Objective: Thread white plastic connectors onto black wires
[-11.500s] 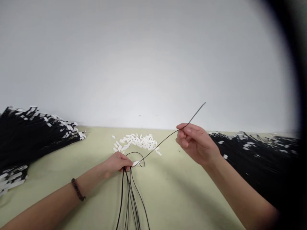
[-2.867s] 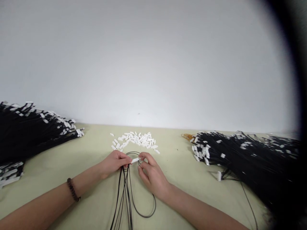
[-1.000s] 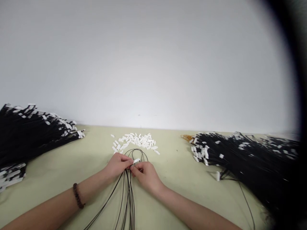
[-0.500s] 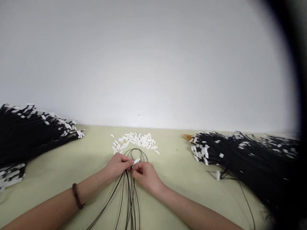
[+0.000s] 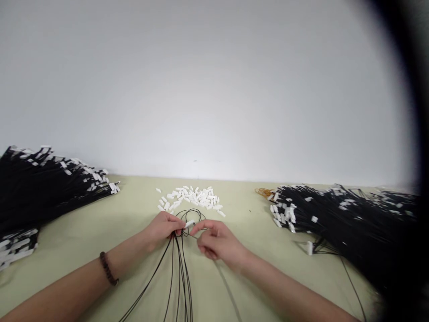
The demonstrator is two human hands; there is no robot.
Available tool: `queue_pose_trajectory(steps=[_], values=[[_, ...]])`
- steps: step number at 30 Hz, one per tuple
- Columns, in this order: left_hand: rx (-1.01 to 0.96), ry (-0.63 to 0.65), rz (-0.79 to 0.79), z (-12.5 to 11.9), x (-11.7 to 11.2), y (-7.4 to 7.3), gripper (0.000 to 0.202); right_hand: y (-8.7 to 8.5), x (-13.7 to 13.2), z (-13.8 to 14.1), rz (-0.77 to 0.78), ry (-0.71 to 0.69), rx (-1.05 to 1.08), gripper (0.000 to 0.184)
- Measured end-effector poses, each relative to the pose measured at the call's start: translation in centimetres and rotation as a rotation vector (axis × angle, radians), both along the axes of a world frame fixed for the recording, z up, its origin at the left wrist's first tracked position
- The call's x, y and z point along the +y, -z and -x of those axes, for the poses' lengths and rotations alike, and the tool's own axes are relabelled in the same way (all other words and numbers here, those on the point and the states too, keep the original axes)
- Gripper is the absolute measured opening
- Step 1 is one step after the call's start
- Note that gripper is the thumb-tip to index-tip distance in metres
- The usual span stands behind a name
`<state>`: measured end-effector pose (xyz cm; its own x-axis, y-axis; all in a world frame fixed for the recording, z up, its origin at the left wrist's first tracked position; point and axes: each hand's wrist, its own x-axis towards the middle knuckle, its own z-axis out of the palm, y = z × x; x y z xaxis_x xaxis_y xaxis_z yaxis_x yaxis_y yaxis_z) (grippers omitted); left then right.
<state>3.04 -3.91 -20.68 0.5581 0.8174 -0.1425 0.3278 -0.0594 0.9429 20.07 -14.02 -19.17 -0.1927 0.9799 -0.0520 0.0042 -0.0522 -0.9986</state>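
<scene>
My left hand (image 5: 163,226) pinches a small white connector (image 5: 189,223) at the middle of the table, with several thin black wires (image 5: 179,277) running from it toward me. My right hand (image 5: 217,239) is just right of the connector, thumb and forefinger pinched on the end of one thin black wire close to the connector. The wires loop behind the connector. A loose heap of small white connectors (image 5: 192,199) lies just beyond both hands.
A large pile of black wires with white ends (image 5: 43,183) fills the left side of the pale green table (image 5: 248,277). Another big pile of black wires (image 5: 348,219) covers the right side. A plain white wall rises behind.
My right hand has drawn slightly right and away from the connector, still pinching a wire. My left hand stays in place on the connector.
</scene>
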Motion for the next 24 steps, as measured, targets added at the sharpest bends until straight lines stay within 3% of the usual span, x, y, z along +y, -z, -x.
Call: queue_pose_trajectory(steps=[3, 7, 10, 15, 20, 24], values=[[0.002, -0.008, 0.036, 0.1, 0.4, 0.2, 0.037, -4.1, -1.0, -1.9, -0.073, -0.047, 0.223, 0.009], [0.002, -0.013, 0.087, 0.2, 0.8, 0.2, 0.038, -8.4, -1.7, -4.8, -0.297, 0.206, 0.336, 0.013], [0.009, -0.015, 0.111, 0.2, 0.8, 0.0, 0.039, -9.5, -1.4, -6.8, -0.42, 0.393, 0.345, 0.016], [0.016, -0.01, 0.122, 0.2, 0.8, -0.3, 0.037, -9.0, 0.0, -9.1, -0.539, 0.537, 0.374, 0.016], [0.022, -0.007, 0.115, 0.3, 0.6, -0.4, 0.036, -9.2, -0.3, -9.7, -0.473, 0.477, 0.151, 0.015], [0.004, -0.003, 0.125, 0.3, 0.6, -0.3, 0.037, -11.1, -3.0, -9.7, -0.322, 0.123, -0.324, 0.017]])
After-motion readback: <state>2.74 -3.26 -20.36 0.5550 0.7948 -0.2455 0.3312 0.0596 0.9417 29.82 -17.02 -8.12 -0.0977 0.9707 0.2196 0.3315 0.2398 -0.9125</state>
